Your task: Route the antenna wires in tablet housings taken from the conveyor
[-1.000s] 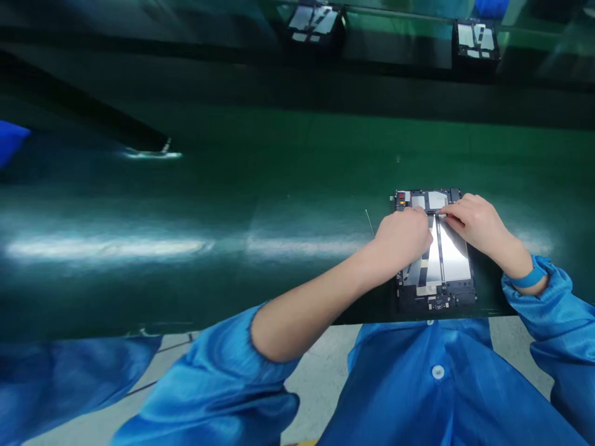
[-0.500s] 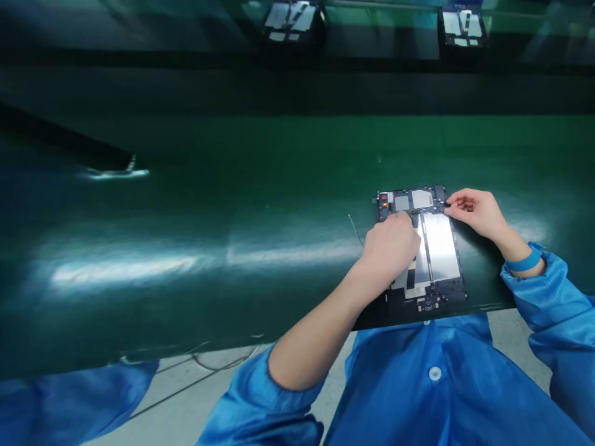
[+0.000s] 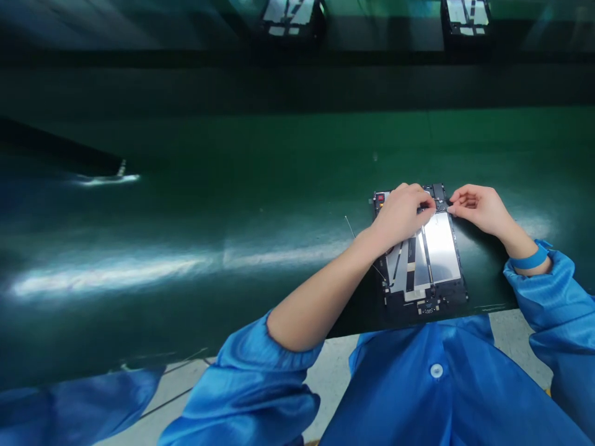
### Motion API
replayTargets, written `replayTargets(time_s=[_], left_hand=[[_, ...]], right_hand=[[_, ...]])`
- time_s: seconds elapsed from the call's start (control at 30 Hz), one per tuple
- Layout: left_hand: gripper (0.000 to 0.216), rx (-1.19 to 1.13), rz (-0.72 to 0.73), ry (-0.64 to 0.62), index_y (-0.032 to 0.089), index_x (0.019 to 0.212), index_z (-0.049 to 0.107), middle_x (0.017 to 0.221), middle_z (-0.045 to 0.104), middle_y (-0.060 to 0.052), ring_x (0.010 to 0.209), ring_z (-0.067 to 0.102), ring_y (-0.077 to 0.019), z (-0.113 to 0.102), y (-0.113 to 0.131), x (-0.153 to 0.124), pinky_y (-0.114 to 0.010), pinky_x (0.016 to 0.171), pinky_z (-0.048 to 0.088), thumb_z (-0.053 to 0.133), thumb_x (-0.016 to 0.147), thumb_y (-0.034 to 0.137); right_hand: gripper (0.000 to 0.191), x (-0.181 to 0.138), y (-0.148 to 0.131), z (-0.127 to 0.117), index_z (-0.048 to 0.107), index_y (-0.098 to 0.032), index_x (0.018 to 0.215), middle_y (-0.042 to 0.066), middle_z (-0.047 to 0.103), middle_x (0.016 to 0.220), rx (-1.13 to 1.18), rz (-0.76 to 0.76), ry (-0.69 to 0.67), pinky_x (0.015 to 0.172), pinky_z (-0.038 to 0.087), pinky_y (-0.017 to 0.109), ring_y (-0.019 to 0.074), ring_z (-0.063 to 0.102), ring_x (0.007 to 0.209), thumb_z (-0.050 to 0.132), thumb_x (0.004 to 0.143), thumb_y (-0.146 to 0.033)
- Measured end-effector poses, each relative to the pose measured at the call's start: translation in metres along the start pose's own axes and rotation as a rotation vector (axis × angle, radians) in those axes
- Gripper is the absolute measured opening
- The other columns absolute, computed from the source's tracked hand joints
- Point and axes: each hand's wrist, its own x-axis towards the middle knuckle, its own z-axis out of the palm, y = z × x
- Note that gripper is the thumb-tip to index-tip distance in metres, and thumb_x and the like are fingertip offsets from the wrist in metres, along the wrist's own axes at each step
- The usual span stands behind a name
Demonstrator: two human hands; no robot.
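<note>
An opened tablet (image 3: 444, 248) lies on the green work surface near its front edge, its silver plates, dark ribbon cables and small boards exposed. My left hand (image 3: 406, 209) reaches over the upper part of the tablet, thumb and fingers pinched near its upper right; what they pinch is too small to make out. At the tablet's right edge, near the top, my right hand (image 3: 476, 207) has its thumb and fingertips closed together; whatever is between them cannot be made out. A thin wire (image 3: 349, 226) sticks out from the tablet's left side, partly hidden by my left forearm.
Two more opened tablets, one at the back middle (image 3: 289, 13) and one at the back right (image 3: 467, 15), stand beyond a dark ledge (image 3: 209, 87). A dark bar (image 3: 60, 148) extends in from the left. Blue cloth (image 3: 79, 402) shows at the lower left.
My left hand has moved up and right across the tablet, uncovering the ribbon cables at its lower left. My right hand stays at the right edge.
</note>
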Motion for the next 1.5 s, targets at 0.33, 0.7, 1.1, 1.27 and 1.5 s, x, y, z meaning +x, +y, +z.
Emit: replayTargets(time_s=[0.33,0.7,1.1,1.27,1.5], left_hand=[[0.016,-0.037,-0.031,-0.019,0.018,0.083,0.073,0.088,0.071,-0.005,0.087,0.059,-0.0213,-0.002,-0.002,0.009,-0.039,0.09,0.044,0.058,0.089,0.021],[0.022,0.135,-0.134,-0.055,0.015,0.084,0.074,0.093,0.068,-0.009,0.091,0.061,-0.0258,-0.001,0.017,0.01,-0.039,0.082,0.047,0.053,0.09,0.015],[0.018,0.052,-0.043,0.082,0.017,0.088,0.075,0.092,0.069,-0.008,0.093,0.061,-0.0251,0.01,0.014,0.016,-0.038,0.085,0.046,0.059,0.092,0.024],[0.018,0.066,-0.166,0.1,0.017,0.084,0.075,0.088,0.069,-0.008,0.091,0.062,-0.0254,0.009,0.011,0.012,-0.037,0.083,0.046,0.059,0.09,0.021],[0.021,0.077,-0.172,0.118,0.017,0.08,0.074,0.088,0.069,-0.008,0.089,0.062,-0.0244,0.011,0.01,0.011,-0.036,0.081,0.047,0.055,0.088,0.017]], right_hand=[[0.03,-0.001,0.0,-0.007,0.069,-0.017,0.085,0.004,0.069,0.075,-0.015,0.011,0.01,0.068,0.055,0.033,0.0167,0.065,0.069,0.083,0.071,-0.04],[0.029,-0.002,0.0,-0.011,0.069,-0.017,0.086,0.003,0.068,0.074,0.034,-0.015,0.054,0.065,0.055,0.03,0.015,0.064,0.067,0.085,0.07,-0.035],[0.027,-0.001,-0.007,0.017,0.067,-0.022,0.093,0.001,0.066,0.081,0.116,-0.144,0.207,0.066,0.052,0.028,0.0144,0.062,0.071,0.081,0.073,-0.031],[0.031,0.008,0.002,0.02,0.067,-0.02,0.095,-0.002,0.058,0.076,0.053,-0.058,0.136,0.057,0.046,0.025,0.0116,0.053,0.064,0.08,0.068,-0.028],[0.036,0.01,0.0,0.015,0.066,-0.02,0.094,0.0,0.06,0.08,0.1,0.0,0.048,0.063,0.048,0.026,0.0126,0.055,0.07,0.083,0.067,-0.033]])
